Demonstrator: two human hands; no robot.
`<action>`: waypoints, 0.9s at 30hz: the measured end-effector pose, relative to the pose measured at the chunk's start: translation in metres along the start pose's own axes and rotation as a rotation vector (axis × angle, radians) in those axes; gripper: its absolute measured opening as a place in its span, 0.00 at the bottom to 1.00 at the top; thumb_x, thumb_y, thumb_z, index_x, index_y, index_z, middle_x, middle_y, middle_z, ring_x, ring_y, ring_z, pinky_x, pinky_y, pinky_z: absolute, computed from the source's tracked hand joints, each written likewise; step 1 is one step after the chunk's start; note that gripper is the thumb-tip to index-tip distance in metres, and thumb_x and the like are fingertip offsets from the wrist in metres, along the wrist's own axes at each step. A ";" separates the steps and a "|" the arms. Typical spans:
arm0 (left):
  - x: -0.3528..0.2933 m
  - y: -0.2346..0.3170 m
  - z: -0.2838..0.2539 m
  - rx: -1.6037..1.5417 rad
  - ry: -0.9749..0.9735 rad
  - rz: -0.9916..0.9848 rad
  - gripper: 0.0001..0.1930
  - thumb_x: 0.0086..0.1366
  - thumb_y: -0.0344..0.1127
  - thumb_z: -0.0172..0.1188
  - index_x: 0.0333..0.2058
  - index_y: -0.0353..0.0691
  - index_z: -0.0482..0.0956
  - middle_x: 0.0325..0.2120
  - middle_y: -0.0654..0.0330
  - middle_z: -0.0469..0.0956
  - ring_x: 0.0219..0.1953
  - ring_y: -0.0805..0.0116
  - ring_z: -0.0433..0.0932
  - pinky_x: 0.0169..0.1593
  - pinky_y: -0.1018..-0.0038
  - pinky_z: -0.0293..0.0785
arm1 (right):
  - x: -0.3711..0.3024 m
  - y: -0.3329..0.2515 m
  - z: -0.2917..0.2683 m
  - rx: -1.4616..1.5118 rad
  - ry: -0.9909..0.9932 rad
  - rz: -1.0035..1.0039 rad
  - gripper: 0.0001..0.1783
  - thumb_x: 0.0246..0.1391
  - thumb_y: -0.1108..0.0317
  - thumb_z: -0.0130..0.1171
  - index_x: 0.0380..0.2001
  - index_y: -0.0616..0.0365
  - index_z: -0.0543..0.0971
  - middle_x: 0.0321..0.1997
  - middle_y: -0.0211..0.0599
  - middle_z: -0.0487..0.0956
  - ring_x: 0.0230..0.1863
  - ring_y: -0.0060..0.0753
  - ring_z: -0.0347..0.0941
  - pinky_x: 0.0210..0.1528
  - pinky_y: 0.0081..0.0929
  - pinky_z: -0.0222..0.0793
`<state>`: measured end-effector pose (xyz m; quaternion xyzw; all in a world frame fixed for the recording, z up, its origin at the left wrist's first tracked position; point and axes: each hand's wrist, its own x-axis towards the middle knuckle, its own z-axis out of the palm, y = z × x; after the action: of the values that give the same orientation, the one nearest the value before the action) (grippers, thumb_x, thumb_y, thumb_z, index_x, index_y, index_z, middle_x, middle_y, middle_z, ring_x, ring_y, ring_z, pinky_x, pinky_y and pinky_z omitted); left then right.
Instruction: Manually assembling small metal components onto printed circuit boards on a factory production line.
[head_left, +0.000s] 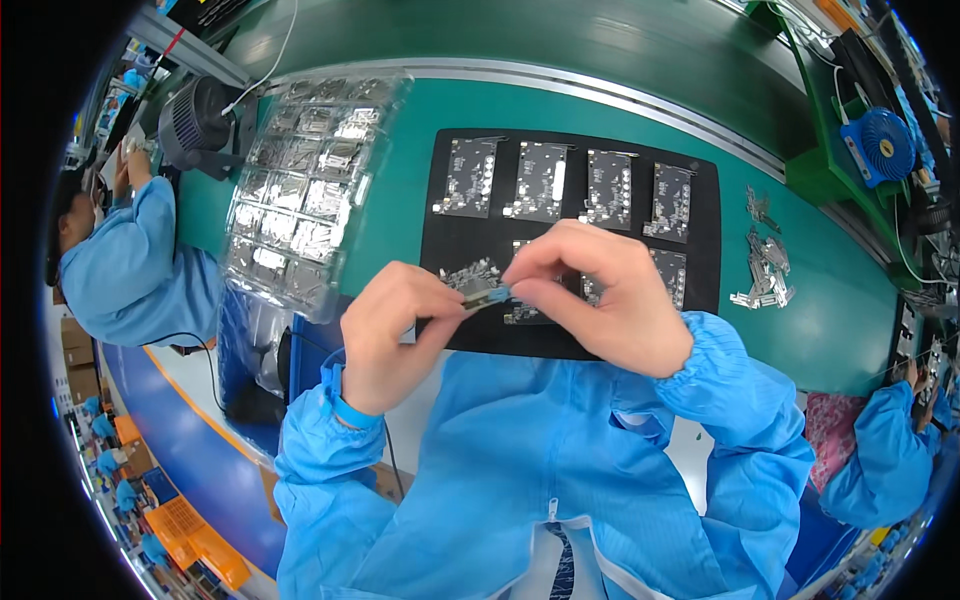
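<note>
A: Head view, noted from above. Clear blister tray at ten o'clock on the green worktop, its pockets filled with shiny metal parts; rows too glared to count.

B: And the dark mat?

A: Black mat at twelve o'clock, just beyond the hands. Four small circuit boards lie in its far row, and more in a near row are partly hidden by the fingers. A little heap of metal clips sits on the mat by the left thumb.

B: Hands?

A: Left hand and right hand meet at centre. Both pinch one small metal piece between thumb and forefinger, fingers narrowed tight on it. It is held above the mat's near edge.

B: Which way does it lie?

A: Long axis roughly nine to three, right end tipped slightly up. Finer detail too small to tell.

B: Anything loose?

A: Scattered metal brackets at three o'clock, bare on the worktop, well apart from the mat's boards. Blue fan at two o'clock. No readable labels; orange bins at seven o'clock on the floor.
</note>
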<state>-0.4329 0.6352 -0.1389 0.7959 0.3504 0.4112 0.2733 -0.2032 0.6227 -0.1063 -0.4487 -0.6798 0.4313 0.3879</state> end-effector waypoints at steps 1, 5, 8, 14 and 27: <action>-0.001 0.000 -0.001 0.026 -0.004 0.068 0.13 0.42 0.16 0.69 0.27 0.36 0.79 0.29 0.57 0.81 0.32 0.58 0.80 0.35 0.69 0.75 | 0.002 -0.002 0.004 0.002 -0.015 0.002 0.07 0.53 0.78 0.62 0.36 0.60 0.80 0.35 0.38 0.79 0.35 0.31 0.79 0.38 0.26 0.75; -0.007 -0.003 -0.002 0.065 0.039 0.151 0.14 0.39 0.17 0.69 0.27 0.36 0.79 0.29 0.58 0.81 0.32 0.58 0.80 0.34 0.68 0.75 | 0.007 0.005 0.014 -0.019 -0.069 -0.071 0.07 0.52 0.77 0.63 0.36 0.60 0.80 0.34 0.38 0.79 0.36 0.36 0.77 0.38 0.30 0.74; -0.007 -0.006 -0.003 0.086 0.038 0.235 0.14 0.38 0.18 0.69 0.27 0.36 0.79 0.28 0.58 0.81 0.31 0.59 0.80 0.34 0.68 0.74 | 0.007 0.006 0.016 -0.006 -0.075 -0.062 0.07 0.52 0.77 0.63 0.36 0.60 0.80 0.33 0.38 0.78 0.36 0.37 0.77 0.38 0.31 0.73; -0.006 -0.008 -0.003 0.123 0.054 0.291 0.13 0.39 0.19 0.69 0.27 0.36 0.79 0.29 0.58 0.81 0.31 0.60 0.80 0.34 0.68 0.74 | 0.007 0.009 0.019 -0.020 -0.064 -0.065 0.07 0.52 0.77 0.64 0.36 0.59 0.80 0.33 0.38 0.78 0.37 0.37 0.76 0.38 0.31 0.73; -0.010 -0.008 -0.005 0.167 0.007 0.290 0.15 0.44 0.16 0.69 0.29 0.37 0.77 0.31 0.57 0.81 0.33 0.57 0.81 0.37 0.65 0.76 | 0.007 0.008 0.022 0.039 -0.061 0.006 0.07 0.52 0.80 0.63 0.35 0.60 0.82 0.35 0.36 0.80 0.38 0.32 0.77 0.41 0.27 0.73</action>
<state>-0.4438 0.6333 -0.1470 0.8566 0.2657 0.4186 0.1428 -0.2235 0.6255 -0.1202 -0.4298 -0.6816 0.4588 0.3745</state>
